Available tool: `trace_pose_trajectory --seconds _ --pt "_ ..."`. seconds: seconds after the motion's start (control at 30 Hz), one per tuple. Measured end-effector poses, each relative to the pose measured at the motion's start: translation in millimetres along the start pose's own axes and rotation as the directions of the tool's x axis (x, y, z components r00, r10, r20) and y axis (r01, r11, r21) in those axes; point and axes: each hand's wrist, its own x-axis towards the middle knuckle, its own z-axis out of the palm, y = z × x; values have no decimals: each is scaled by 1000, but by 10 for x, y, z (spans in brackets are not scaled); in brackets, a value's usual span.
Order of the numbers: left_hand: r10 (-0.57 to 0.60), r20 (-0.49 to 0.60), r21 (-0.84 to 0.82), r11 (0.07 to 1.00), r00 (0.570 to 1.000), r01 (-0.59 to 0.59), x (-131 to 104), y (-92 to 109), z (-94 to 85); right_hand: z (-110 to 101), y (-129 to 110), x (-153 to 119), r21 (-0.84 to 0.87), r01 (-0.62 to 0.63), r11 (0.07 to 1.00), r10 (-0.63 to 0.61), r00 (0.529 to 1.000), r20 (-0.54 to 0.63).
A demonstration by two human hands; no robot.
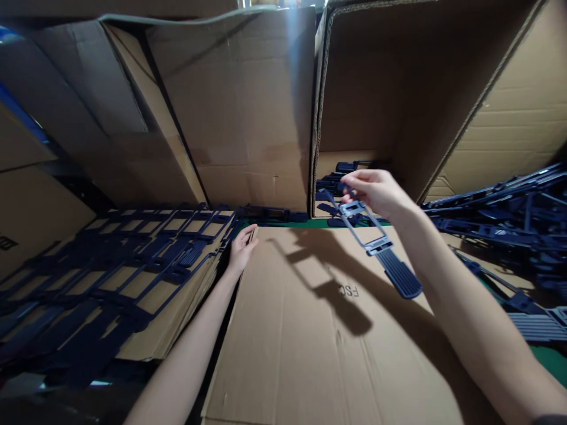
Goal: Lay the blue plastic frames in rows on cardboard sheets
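My right hand [376, 192] holds one dark blue plastic part [384, 251], a thin frame with a ribbed paddle at its lower end, lifted above a flat cardboard sheet [310, 336]. It hangs just in front of an open cardboard box [398, 100] lying on its side with several similar blue parts [336, 177] inside. My left hand [241, 248] rests on the left edge of the flat sheet, fingers curled around the edge, next to a stack of cardboard covered with rows of linked blue parts [133, 265].
A tall cardboard wall [230, 112] stands behind the work area. A heap of long blue plastic frames [509, 218] lies at the right on a green surface [549, 354]. More cardboard boxes [31, 195] stand at the far left.
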Motion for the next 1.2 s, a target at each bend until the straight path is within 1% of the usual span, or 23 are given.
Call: trace_pose_trajectory --seconds 0.07,0.13,0.17,0.23,0.33,0.4,0.47,0.5,0.53,0.57,0.6,0.63,0.67,0.7,0.73,0.77,0.83,0.93,1.0,1.03,1.1,1.17,1.2 --pt "-6 4 -6 1000 1000 6 -8 8 3 288 118 -48 93 -84 992 77 994 78" --pt "-11 4 -10 1000 1000 11 -13 14 5 527 256 -92 157 -169 973 153 982 107" --pt "-13 3 -10 1000 1000 13 -14 15 5 623 331 -111 172 -200 965 185 978 100" --pt "-14 -1 -8 1000 1000 14 -13 17 6 772 490 -145 173 -221 960 216 975 48" --pt "-18 -3 -14 1000 1000 18 -12 24 11 900 715 -194 116 -206 972 208 978 -4" --pt "-21 -6 -25 999 1000 21 -12 32 13 934 804 -232 54 -184 982 184 983 -7" --pt "-28 -7 -38 999 1000 27 -11 37 12 935 805 -280 -21 -140 990 140 990 -10" --pt "-33 -7 -43 999 999 33 -10 38 9 928 768 -311 -120 -83 989 84 996 9" --pt "-39 -6 -49 998 999 39 -9 37 6 919 711 -346 -269 0 963 18 998 63" --pt "-44 -4 -55 998 999 44 -8 35 3 911 640 -385 -446 100 890 -33 987 156" --pt "-48 -1 -61 997 999 48 -6 32 -1 907 563 -427 -609 205 766 -45 963 267" --pt "-52 3 -70 996 999 52 -5 28 -4 908 488 -469 -724 297 623 -15 930 368" --pt "-54 8 -81 995 998 55 -4 25 -7 916 425 -509 -787 364 498 36 898 438" --pt "-56 14 -91 994 998 57 -3 23 -8 929 378 -545 -812 397 429 83 877 473" --pt "-61 22 -109 992 998 63 -4 22 -9 948 353 -575 -818 419 395 105 864 493" --pt "-68 31 -134 988 997 71 -5 22 -9 970 351 -598 -811 440 385 105 852 512" --pt "-82 50 -192 977 995 91 -9 23 -5 1022 403 -632 -771 500 395 74 819 569" --pt "-108 66 -258 958 992 122 -14 22 6 1101 546 -676 -689 586 427 26 754 657" --pt "-118 66 -263 956 991 131 -12 13 14 1153 619 -716 -655 642 399 -12 718 696" --pt "-120 65 -261 956 991 132 -10 6 16 1178 638 -738 -640 676 365 -32 696 717" --pt "-119 65 -248 960 991 131 -4 -9 18 1224 640 -782 -608 748 267 -57 642 764" --pt "-117 69 -234 963 991 130 -1 -22 15 1269 610 -817 -579 800 159 -46 592 805" --pt "-114 72 -227 966 991 128 -2 -27 14 1293 592 -833 -569 814 115 -32 575 817"
